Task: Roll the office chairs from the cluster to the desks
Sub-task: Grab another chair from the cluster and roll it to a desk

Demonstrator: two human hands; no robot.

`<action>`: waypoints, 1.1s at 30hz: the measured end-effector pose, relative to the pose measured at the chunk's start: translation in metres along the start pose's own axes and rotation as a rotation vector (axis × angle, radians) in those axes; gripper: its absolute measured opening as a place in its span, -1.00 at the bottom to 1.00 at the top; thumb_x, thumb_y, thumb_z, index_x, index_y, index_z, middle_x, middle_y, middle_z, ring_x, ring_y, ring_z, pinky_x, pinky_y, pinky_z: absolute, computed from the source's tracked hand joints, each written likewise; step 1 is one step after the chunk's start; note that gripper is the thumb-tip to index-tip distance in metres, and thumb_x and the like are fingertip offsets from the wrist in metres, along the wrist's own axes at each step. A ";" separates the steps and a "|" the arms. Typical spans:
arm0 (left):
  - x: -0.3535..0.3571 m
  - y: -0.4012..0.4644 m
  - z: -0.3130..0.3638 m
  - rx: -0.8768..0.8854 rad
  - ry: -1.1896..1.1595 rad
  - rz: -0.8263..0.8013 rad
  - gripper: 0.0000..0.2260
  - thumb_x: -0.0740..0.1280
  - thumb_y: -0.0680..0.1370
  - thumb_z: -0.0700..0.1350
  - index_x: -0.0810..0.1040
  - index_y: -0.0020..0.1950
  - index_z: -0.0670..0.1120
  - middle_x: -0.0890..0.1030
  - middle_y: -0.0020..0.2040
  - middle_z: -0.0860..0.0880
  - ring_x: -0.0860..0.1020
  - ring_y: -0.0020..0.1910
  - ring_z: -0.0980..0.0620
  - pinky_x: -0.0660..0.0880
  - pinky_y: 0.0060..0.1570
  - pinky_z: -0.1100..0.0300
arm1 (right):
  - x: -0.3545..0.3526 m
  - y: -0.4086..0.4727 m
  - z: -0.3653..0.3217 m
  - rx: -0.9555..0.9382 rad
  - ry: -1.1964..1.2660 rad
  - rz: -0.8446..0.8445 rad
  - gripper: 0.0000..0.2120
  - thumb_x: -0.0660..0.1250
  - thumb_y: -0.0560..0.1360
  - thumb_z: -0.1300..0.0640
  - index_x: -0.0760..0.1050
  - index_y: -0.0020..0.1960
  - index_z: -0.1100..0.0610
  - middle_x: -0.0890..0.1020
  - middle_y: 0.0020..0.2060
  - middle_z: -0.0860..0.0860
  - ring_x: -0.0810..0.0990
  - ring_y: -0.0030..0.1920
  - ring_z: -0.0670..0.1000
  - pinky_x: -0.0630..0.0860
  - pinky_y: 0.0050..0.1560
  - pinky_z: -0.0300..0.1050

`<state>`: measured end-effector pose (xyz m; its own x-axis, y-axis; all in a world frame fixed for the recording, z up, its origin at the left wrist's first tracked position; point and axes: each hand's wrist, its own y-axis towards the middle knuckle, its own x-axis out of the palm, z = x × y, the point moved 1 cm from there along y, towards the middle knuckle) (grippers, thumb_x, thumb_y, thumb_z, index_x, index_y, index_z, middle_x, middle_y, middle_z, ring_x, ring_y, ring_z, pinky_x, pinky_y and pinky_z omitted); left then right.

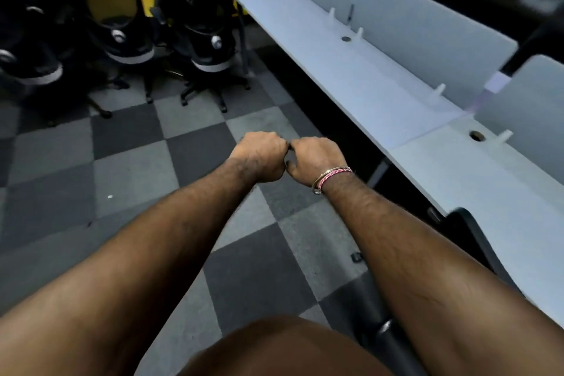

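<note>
Evidently waiting at upper left: office chairs [122,36] bunched together, well apart from the desks [351,70] running along the right. Hanging at centre frame, left hand [259,156] and right hand [314,159], both curled into fists, knuckles touching, gripping nothing visible. Most rolling apparently remaining.

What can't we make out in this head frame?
- Head view: left hand and right hand are fisted knuckle to knuckle; anything gripped is hidden by the fingers.
- Chair cluster: dark, blurred, cut by the left edge; count unclear.
- Dark chair by the desk: mostly behind the right forearm.
</note>
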<state>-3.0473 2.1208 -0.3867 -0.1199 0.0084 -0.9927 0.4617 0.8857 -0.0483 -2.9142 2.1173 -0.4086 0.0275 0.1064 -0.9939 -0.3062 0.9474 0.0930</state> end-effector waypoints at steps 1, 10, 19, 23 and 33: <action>0.001 -0.002 -0.017 -0.028 0.009 -0.006 -0.78 0.30 0.54 -0.01 0.62 0.14 0.03 0.65 -0.02 0.02 0.65 -0.06 -0.07 0.60 -0.15 0.03 | -0.002 0.013 -0.012 -0.018 0.001 0.001 -0.71 0.30 0.44 -0.11 0.57 0.08 0.01 0.67 -0.04 0.02 0.64 -0.01 0.11 0.53 -0.06 -0.05; 0.021 -0.035 -0.153 -0.302 -0.002 -0.028 -0.82 0.28 0.53 -0.03 0.61 0.06 -0.02 0.65 0.01 -0.01 0.65 -0.01 -0.10 0.55 -0.14 0.04 | -0.003 0.120 -0.118 -0.314 -0.056 0.051 -0.70 0.25 0.52 -0.10 0.54 0.12 0.06 0.66 0.02 0.03 0.62 0.04 0.11 0.47 -0.07 -0.04; 0.036 0.004 -0.244 -0.443 0.051 -0.079 -0.82 0.29 0.55 -0.04 0.61 0.09 -0.01 0.66 0.00 -0.01 0.66 -0.04 -0.09 0.53 -0.16 0.05 | 0.020 0.231 -0.164 -0.467 -0.019 0.066 -0.76 0.26 0.50 -0.05 0.55 0.06 0.05 0.68 -0.02 0.03 0.64 0.01 0.13 0.46 -0.10 -0.04; 0.036 0.060 -0.281 -0.440 0.084 -0.062 -0.80 0.29 0.56 -0.01 0.63 0.12 0.00 0.65 0.02 0.00 0.65 -0.03 -0.08 0.51 -0.16 0.06 | 0.030 0.297 -0.152 -0.491 -0.005 0.074 -0.76 0.26 0.49 -0.04 0.56 0.06 0.04 0.68 -0.03 0.04 0.65 -0.01 0.13 0.48 -0.08 -0.03; 0.018 0.228 -0.358 -0.443 0.084 -0.069 -0.81 0.30 0.57 0.03 0.62 0.07 -0.01 0.64 -0.06 0.01 0.64 -0.12 -0.07 0.64 -0.14 -0.01 | 0.028 0.467 -0.085 -0.450 -0.011 0.098 -0.77 0.26 0.51 -0.05 0.56 0.07 0.04 0.67 -0.04 0.01 0.64 -0.02 0.11 0.36 -0.16 -0.06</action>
<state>-3.2585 2.4893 -0.3766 -0.2163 -0.0361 -0.9757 0.0319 0.9985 -0.0441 -3.1373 2.5368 -0.3984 -0.0127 0.1947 -0.9808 -0.6909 0.7074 0.1494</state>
